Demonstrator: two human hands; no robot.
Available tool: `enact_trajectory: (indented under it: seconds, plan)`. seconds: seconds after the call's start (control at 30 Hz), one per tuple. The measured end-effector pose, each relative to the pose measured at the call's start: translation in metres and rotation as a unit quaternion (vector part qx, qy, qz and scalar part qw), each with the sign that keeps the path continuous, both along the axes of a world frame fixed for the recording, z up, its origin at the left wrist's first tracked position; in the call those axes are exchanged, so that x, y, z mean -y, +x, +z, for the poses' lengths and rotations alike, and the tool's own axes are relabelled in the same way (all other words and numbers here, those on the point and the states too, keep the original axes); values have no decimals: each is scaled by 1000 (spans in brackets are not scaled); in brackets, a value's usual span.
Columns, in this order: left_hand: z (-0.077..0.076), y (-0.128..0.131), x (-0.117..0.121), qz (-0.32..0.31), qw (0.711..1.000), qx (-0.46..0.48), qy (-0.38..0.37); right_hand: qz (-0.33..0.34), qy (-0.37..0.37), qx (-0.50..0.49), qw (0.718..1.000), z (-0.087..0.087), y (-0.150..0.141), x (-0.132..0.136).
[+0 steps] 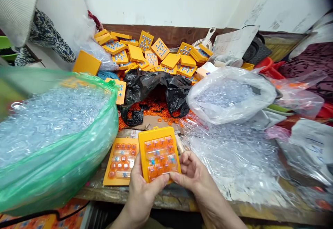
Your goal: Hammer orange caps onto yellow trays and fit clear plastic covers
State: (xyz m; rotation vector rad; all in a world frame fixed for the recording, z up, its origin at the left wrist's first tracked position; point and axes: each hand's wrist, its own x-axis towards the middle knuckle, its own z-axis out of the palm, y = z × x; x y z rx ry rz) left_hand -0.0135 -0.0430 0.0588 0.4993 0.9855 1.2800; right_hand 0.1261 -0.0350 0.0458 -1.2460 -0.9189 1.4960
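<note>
A yellow flat plastic puzzle case (142, 142) is held up over the front of the table, tilted toward me. Orange squares and clear longer pieces, some with blue inside, sit in its rows. My left hand (142, 191) grips its left side, thumb on the front near the bottom edge. My right hand (195, 175) is closed at the lower right corner; its thumb presses the bottom edge, and its other fingers are curled beside the case. Just to the left, a second yellow case (108, 173) with similar pieces lies on the table, partly covered by the held one.
Clear plastic pieces fill a green bag (104, 135) at left and a white bag (208, 116) at right. A black bag (156, 78) with loose orange pieces (156, 109) lies behind the cases. More yellow cases (171, 61) pile against the wall. Clear pieces (234, 159) cover the table's right.
</note>
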Motion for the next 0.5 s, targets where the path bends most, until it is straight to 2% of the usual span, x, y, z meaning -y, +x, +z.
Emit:
enact_trajectory:
  seconds: [0.07,0.1,0.17,0.2,0.23,0.27,0.3,0.33,0.37,0.43,0.5]
  plan:
    - [-1,-3,-2,14,999,35,-26,4,89,137,987,15,1,-14]
    - [-1,-4,-3,17,998,50,-39,-10,165,206,964,28,-4,-22]
    - [-1,-5,-4,17,996,65,-55,-39,335,291,896,62,-30,-43]
    - [-1,-4,-4,16,996,67,-61,-20,399,293,869,80,-51,-55]
    - [-1,-3,-3,15,995,66,-66,29,448,293,844,97,-76,-67]
    - [-1,-1,-2,11,995,66,-73,122,477,322,808,112,-105,-79]
    - [-1,1,-1,8,995,67,-78,240,475,393,750,123,-134,-92]
    - [-1,3,1,4,994,70,-78,328,442,473,688,130,-163,-103]
    - [-1,4,3,2,995,72,-74,371,431,490,661,134,-188,-113]
    - [0,3,6,2,995,76,-62,430,386,525,625,133,-225,-127]
    - [1,1,7,2,996,74,-59,459,370,534,606,125,-242,-133]
